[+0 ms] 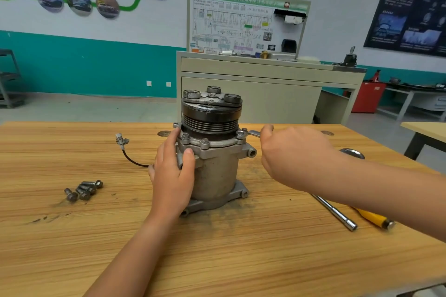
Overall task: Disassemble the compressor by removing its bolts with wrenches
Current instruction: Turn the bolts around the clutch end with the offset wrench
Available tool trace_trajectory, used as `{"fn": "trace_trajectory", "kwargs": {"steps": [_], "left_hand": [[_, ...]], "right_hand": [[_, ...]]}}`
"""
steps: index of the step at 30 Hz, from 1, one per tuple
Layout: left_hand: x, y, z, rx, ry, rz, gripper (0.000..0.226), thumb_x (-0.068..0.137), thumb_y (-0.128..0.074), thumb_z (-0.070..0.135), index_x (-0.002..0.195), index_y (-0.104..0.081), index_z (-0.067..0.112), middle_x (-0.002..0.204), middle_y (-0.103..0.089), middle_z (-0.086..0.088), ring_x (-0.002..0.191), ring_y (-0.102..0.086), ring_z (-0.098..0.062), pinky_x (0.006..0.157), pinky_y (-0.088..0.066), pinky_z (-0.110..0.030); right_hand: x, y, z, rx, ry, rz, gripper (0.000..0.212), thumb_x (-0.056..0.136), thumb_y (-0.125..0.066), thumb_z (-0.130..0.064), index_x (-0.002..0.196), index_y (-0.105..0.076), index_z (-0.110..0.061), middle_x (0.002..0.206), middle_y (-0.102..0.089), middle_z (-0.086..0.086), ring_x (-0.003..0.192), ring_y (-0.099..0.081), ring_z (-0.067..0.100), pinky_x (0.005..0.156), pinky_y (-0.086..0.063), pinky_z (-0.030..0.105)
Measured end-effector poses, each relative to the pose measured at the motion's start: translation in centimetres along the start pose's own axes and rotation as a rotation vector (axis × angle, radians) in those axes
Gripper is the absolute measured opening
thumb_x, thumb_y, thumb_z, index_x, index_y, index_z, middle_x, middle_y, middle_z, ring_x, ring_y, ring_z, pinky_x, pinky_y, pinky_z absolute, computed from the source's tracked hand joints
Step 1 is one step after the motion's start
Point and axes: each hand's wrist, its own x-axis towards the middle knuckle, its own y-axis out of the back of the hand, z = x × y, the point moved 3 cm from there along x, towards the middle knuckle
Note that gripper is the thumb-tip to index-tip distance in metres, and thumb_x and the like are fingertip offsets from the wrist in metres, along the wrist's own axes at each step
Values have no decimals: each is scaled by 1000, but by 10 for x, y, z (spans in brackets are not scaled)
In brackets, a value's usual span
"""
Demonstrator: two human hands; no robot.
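A grey metal compressor [217, 171] stands upright on the wooden table [72, 236], its black pulley and clutch plate [211, 108] on top. My left hand [172, 176] is wrapped around the left side of its body. My right hand [292, 154] grips a wrench [253, 133] whose head sits on the flange bolt [240, 134] at the right; most of the handle is hidden in my fist. Two other bolts [205, 143] stand in the front flange. Several removed bolts [83, 190] lie to the left.
A socket extension bar [337, 214] and a yellow-handled tool [376, 219] lie on the table at the right, under my right forearm. The compressor's black cable with a white plug [120, 140] trails left. A metal bowl [352, 153] sits far right. A training bench stands behind.
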Motion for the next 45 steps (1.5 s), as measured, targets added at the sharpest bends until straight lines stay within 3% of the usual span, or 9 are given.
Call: {"fn": "trace_trajectory", "kwargs": {"steps": [7,12,15,19,22,26,33,38,45], "left_hand": [[2,0,-2,28,-19,5,50,85,-33,39,135,-30,39,129,-34,21,122,-29,3,112,-20,-54],[5,3,-6,187,-66,20,56,85,-30,42,140,-36,28,134,-40,14,128,-32,-4,114,-9,-56],[5,3,-6,198,-85,25,62,83,-25,51,140,-36,29,131,-38,17,124,-30,1,113,-10,-57],[5,2,-6,193,-91,25,62,83,-24,51,140,-34,30,127,-34,22,121,-26,5,112,-13,-59],[5,1,-7,188,-85,29,56,86,-28,42,140,-35,28,127,-33,23,120,-26,6,111,-13,-60],[6,2,-7,192,-88,23,55,87,-30,40,140,-36,27,127,-35,21,124,-30,0,111,-13,-59],[5,2,-6,189,-90,24,56,86,-29,40,140,-36,25,129,-37,17,129,-33,-8,110,-14,-60],[5,2,-7,177,-88,28,56,86,-29,40,140,-36,25,131,-40,14,128,-34,-9,110,-16,-59],[2,3,-1,98,-81,17,57,86,-32,37,141,-36,23,126,-36,16,124,-33,-4,110,-21,-55]], "right_hand": [[32,-30,40,-62,141,7,20,90,-40,-2,109,-41,-9,63,-33,-3,53,-39,16,47,-31,27],[73,-45,28,182,160,309,28,83,-51,9,109,-53,2,91,-61,15,82,-60,30,66,-50,35],[82,-46,21,352,187,507,25,70,-58,19,93,-63,11,81,-66,23,71,-65,34,59,-55,41],[64,-53,30,627,-19,571,14,89,-53,1,99,-60,8,77,-64,20,66,-63,34,53,-50,41],[28,-59,41,794,-145,605,20,95,-45,-9,104,-56,5,57,-49,3,43,-45,22,42,-37,33],[-7,-63,30,667,-41,418,30,94,-46,-17,123,-53,-8,63,-58,6,51,-52,26,46,-39,33],[-6,-51,24,557,-102,212,39,99,-32,-27,138,-32,-27,79,-62,5,71,-57,27,60,-47,34],[-4,-12,13,202,-100,62,40,93,-37,-3,131,-34,-13,59,-35,0,49,-33,15,40,-26,26],[-7,9,3,-10,12,-99,37,90,-38,4,127,-40,2,61,-27,0,45,-25,16,37,-22,26]]}}
